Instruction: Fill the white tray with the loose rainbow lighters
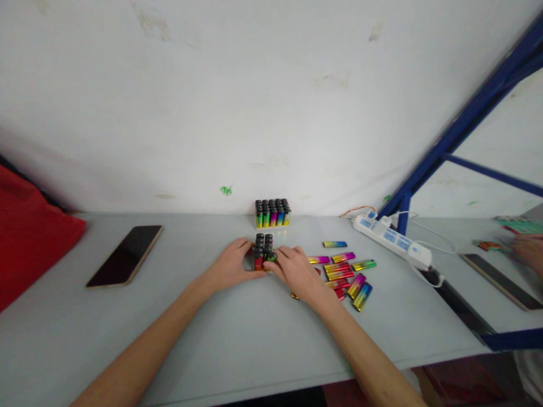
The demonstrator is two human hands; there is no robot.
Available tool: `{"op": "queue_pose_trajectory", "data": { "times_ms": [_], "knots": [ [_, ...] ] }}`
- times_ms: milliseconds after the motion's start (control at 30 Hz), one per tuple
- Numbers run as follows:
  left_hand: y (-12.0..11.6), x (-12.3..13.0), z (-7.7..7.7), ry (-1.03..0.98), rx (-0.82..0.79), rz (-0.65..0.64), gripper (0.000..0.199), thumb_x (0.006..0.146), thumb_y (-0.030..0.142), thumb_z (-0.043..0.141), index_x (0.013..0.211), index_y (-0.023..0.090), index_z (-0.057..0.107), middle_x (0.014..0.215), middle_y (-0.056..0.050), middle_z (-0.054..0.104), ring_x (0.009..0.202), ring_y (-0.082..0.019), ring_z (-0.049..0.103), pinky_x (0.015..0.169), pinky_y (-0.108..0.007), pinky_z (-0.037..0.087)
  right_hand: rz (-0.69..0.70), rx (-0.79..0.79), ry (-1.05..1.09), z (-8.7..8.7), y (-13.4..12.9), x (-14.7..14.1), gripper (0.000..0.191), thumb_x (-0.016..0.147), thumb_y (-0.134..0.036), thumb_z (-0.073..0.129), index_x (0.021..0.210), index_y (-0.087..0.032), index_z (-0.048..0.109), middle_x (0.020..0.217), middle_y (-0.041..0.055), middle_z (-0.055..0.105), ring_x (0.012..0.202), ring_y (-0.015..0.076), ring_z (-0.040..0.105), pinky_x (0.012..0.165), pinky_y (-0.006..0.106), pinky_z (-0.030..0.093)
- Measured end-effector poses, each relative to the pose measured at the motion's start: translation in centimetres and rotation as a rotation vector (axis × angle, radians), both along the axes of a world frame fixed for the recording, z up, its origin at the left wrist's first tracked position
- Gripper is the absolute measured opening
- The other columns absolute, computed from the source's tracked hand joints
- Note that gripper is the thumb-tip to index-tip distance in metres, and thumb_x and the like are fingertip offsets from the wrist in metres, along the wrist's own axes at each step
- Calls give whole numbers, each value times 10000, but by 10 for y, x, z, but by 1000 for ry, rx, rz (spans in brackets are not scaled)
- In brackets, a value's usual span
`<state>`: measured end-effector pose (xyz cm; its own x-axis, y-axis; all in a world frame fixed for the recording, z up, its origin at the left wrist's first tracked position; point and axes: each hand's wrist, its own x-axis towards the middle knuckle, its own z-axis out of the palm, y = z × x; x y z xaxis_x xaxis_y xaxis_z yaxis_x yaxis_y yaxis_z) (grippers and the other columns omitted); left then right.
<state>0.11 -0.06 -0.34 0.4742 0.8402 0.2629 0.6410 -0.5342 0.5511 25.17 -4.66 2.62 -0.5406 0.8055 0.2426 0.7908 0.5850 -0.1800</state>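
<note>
Several lighters (259,249) with black tops stand upright in two columns between my hands. My left hand (234,259) curves round their left side, thumb along the front and fingers at the back, steadying them. From the right, my right hand (292,268) pinches a green lighter (270,258) with a black top, tilted at the front of the right column. Its lower part is hidden by my fingers. Behind the group stands a packed block of lighters (273,215) in mixed colours, close to the wall.
Loose shiny coloured tubes (338,271) lie right of my right hand. A white power strip (392,240) with cables is farther right, by a blue metal frame (424,164). A phone (126,256) and red fabric (34,237) are at left. Another person's hand (528,249) shows at far right.
</note>
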Motion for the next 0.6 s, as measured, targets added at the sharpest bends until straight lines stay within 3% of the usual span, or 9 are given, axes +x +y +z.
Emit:
{"op": "queue_pose_trajectory", "data": {
  "times_ms": [133,267,367,467,600],
  "knots": [
    [2,-2,-1,-12,4,1,561,827,750,909,1031,265,715,1150,-97,789,1059,-357,741,1004,-493,625,49,-58,-55,7,2,1,384,1259,-458,564,1254,-152,796,1194,146,836,1088,276,811,988,396,593],
    [4,-3,-2,-12,12,1,562,829,766,895,1025,272,713,1123,-93,789,1052,-359,750,990,-485,634,-15,-81,-98,8,3,-8,445,1245,-528,560,1268,-145,786,1189,155,831,1116,292,812,1023,416,577],
    [5,-4,-2,-4,7,8,556,841,773,870,1023,270,718,1115,-101,791,1066,-372,757,989,-490,634,19,-118,-54,7,5,-8,446,1227,-564,598,1190,-161,785,1152,131,817,1087,272,800,1003,397,567],
    [6,-4,-2,2,9,27,616,825,807,869,1080,259,746,1149,-117,802,1124,-396,762,1037,-521,633,27,-96,93,2,11,21,355,1243,-493,610,1130,-203,780,1121,87,801,1086,249,781,1032,390,564],
    [6,-3,0,20,-9,33,706,794,872,863,1087,238,761,1153,-135,803,1103,-405,763,1028,-555,651,-244,57,240,-13,30,99,220,1208,-316,619,1277,-219,804,1289,152,799,1243,315,742,1139,484,576]
  ]
}}
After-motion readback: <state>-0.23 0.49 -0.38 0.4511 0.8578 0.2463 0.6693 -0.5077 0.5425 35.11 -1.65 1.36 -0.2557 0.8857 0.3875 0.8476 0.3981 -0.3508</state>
